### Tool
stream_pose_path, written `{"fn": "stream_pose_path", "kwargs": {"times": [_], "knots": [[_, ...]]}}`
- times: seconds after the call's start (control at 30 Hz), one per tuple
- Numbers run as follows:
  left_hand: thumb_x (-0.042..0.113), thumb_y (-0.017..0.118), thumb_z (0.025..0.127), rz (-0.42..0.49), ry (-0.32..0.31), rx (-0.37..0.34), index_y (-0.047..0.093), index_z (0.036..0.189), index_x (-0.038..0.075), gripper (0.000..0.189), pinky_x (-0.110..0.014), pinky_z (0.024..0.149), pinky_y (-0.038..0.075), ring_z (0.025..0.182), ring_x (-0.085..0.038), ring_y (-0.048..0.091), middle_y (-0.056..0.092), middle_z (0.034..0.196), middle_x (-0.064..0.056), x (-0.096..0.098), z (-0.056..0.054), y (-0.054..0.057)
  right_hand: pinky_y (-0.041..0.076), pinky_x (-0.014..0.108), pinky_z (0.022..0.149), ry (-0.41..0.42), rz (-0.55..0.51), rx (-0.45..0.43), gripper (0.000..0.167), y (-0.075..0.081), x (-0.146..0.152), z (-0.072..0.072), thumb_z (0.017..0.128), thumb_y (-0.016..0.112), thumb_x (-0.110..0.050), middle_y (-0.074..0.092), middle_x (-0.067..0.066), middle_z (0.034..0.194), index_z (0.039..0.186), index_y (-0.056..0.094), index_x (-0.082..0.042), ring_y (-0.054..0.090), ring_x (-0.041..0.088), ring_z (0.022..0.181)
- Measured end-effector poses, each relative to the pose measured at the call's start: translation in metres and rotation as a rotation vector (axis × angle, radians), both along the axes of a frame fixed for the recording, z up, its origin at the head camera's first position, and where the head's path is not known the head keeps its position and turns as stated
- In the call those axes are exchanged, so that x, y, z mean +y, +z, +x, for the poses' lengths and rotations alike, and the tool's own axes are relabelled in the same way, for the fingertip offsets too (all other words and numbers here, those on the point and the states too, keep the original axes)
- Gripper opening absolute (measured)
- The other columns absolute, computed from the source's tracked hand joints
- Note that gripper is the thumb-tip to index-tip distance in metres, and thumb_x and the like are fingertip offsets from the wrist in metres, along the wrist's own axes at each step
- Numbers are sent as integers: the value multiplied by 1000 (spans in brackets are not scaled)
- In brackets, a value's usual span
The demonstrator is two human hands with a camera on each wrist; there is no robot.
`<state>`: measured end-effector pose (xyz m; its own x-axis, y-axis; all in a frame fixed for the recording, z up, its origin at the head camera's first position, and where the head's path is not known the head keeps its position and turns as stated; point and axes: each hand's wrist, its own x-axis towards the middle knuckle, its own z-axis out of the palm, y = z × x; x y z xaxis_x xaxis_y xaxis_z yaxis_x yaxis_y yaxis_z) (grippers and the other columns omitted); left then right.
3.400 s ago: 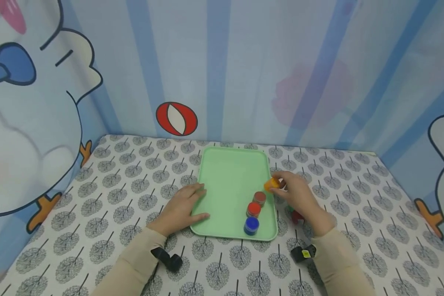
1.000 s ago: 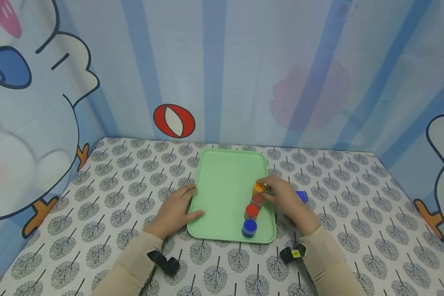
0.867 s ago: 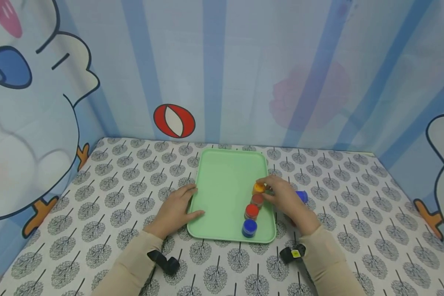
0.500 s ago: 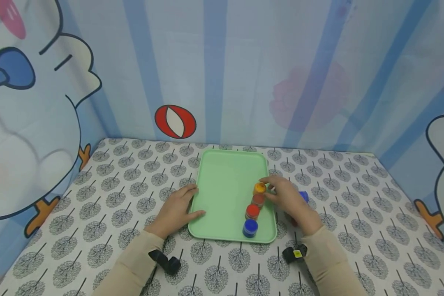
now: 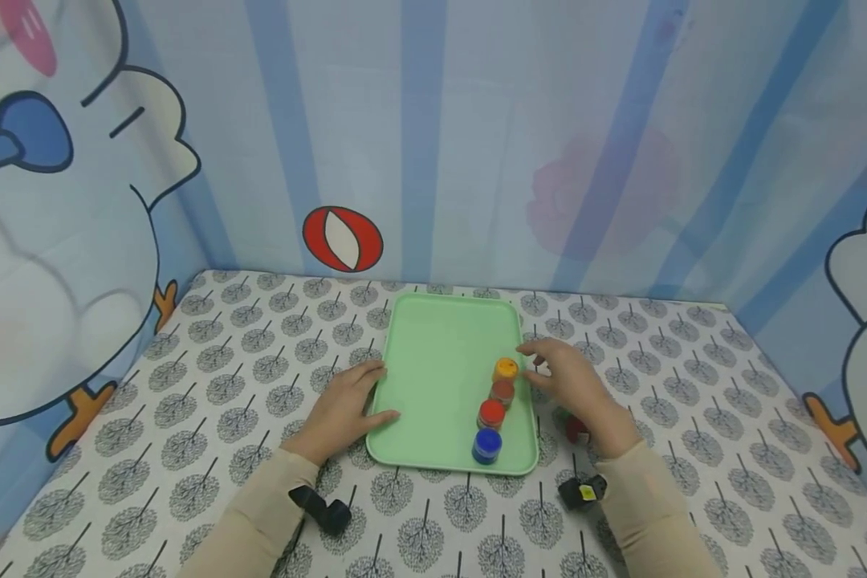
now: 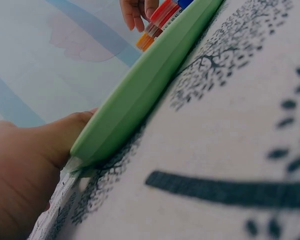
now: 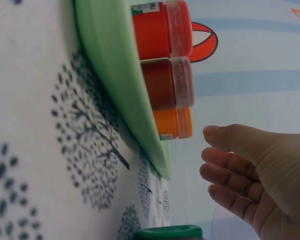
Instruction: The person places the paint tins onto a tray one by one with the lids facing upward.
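Paint jars stand in a slanting row along the right side of a light green tray (image 5: 441,337): an orange jar (image 5: 505,370), a brownish-red jar (image 5: 502,393), a red jar (image 5: 490,414) and a blue jar (image 5: 487,445). Just right of the orange jar is my right hand (image 5: 571,381), apart from it, thumb and fingers spread and holding nothing. In the right wrist view, a gap shows between that hand (image 7: 255,175) and the orange jar (image 7: 172,124). My left hand (image 5: 343,409) rests on the tray's left rim, thumb over the edge; the left wrist view hides most of its fingers.
A small red and green object (image 5: 576,428) lies beneath the right wrist, partly hidden. Low in the right wrist view is a green rounded thing (image 7: 170,231), cut off by the frame. Tree-patterned cloth (image 5: 224,449) covers the table; a printed curtain (image 5: 477,144) hangs behind.
Earlier my right hand carried the orange jar over the tray's right rim and stood it behind the brownish-red one. Now it has let go and drawn right. The left hand stays on the rim.
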<state>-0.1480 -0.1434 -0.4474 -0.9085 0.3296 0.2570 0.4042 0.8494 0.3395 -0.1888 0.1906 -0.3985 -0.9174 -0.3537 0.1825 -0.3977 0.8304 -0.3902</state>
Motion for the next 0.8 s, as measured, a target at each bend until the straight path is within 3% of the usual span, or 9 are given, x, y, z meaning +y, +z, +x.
{"fn": "stream_pose_path", "kwargs": {"times": [0.6,0.8], "knots": [[44,73,82,2,-12,40,55,132,2,69,-47,109,43,129,-32,51,51,142,-12,-1,-2,-4,52,53,92,-33,50,-25,33,17,28,9,90,67,-16,65,20,119,118,64,0,62,36,105],[43,74,81,18,-22,48,56,131,1,67,-47,108,44,128,-32,52,51,141,-13,-2,-3,-4,54,52,87,-52,73,-11,31,17,45,11,89,68,-17,66,20,116,116,65,0,62,37,102]]}}
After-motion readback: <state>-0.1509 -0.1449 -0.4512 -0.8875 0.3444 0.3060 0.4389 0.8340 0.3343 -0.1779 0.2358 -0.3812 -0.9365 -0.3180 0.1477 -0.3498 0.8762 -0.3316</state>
